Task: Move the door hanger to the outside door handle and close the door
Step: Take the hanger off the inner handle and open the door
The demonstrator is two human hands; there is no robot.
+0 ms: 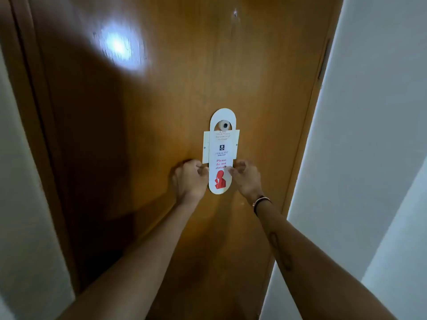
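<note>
Left hand (190, 179) and right hand (246, 177), both raised to the door, flank the lower half of the door hanger (221, 158). The fingers of each hand are curled inward; the left fingertips (203, 168) meet the hanger's left edge and the right fingertips (232, 169) its right edge, at the level of the words "Please do not disturb". Whether either hand actually pinches the card, or only touches it, cannot be told. A bracelet (261, 200) circles the right wrist, and both forearms are bare. The hanger is a white card with a rounded top and bottom and a red figure printed near its lower end. It hangs upright by its cut-out loop on a small round peg (223, 125), lying over a white notice (220, 146) fixed flat to the wooden door (161, 100). A bright reflection (117, 46) marks the door's upper left. Pale walls (369, 112) border the door on both sides.
</note>
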